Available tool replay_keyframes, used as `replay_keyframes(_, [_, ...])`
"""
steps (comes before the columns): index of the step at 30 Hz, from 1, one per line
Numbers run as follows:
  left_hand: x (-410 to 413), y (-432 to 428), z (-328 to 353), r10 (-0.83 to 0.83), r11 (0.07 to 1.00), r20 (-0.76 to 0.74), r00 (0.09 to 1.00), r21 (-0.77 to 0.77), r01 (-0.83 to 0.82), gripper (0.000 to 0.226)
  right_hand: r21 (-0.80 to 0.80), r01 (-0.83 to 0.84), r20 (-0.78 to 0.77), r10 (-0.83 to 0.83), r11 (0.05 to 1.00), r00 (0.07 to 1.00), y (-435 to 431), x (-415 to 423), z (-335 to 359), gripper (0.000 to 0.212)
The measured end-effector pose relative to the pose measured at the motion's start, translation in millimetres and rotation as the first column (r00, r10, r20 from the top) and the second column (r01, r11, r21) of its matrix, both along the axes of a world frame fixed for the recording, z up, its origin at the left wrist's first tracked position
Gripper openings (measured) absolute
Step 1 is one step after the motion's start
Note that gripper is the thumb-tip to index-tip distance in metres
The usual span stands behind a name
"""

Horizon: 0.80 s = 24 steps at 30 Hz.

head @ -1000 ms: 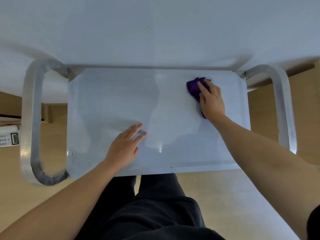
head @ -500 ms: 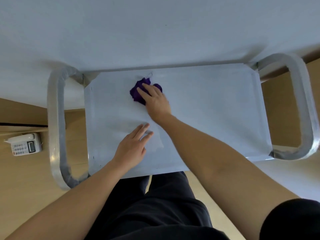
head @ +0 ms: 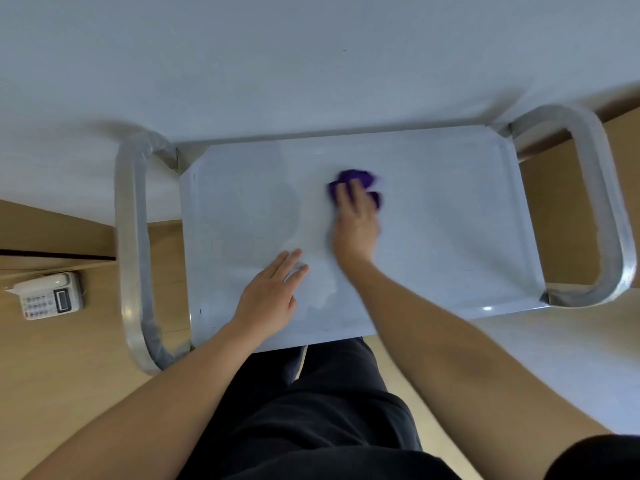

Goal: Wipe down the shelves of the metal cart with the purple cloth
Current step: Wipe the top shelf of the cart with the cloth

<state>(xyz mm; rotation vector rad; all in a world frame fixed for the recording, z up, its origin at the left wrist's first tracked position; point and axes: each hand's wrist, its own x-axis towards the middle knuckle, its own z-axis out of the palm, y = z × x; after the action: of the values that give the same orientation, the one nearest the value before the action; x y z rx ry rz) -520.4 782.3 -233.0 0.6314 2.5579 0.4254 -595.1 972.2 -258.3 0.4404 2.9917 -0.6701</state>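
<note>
A white wall stood behind the cart. On its top shelf your right hand pressed the cloth mid-shelf with straight, ungripping fingers. Your left hand lay flat, fingers straight, nearby. Loosely pinned, the cloth could slip free, and leaning might roll the cart.

cloth on cart shelf, mid-rear | right hand atop cloth | left hand on shelf, front-left of right hand | telephone on floor, left of cart's left handle
</note>
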Motion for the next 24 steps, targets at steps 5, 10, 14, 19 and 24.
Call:
replay_keyframes(5, [14, -22, -1, 0.013, 0.999, -0.002, 1.000, -0.034, -0.013, 0.062, 0.021, -0.407, 0.023, 0.406, 0.913, 0.914, -59, 21, 2, 0.069])
replay_keyframes(10, [23, -27, -6, 0.039, 0.999, 0.016, 0.999, -0.018, -0.039, 0.062, 0.115, -0.160, 0.019, 0.159, 0.980, 0.987, 42, 24, 3, 0.058])
replay_keyframes(14, [27, -22, -9, 0.050, 0.998, 0.008, 0.999, -0.031, -0.050, 0.062, 0.135, 0.234, 0.073, -0.245, 0.963, 0.967, 93, 49, 3, 0.059])
replay_keyframes(19, [25, -21, -1, 0.038, 0.998, 0.022, 0.999, -0.049, -0.037, 0.060, 0.153, 0.165, 0.115, -0.183, 0.974, 0.976, 4, 65, 5, 0.065])
replay_keyframes(24, [28, -27, 19, 0.116, 0.993, 0.013, 0.993, -0.019, -0.115, 0.049, 0.047, -0.356, 0.096, 0.350, 0.933, 0.932, -65, 107, 6, 0.068])
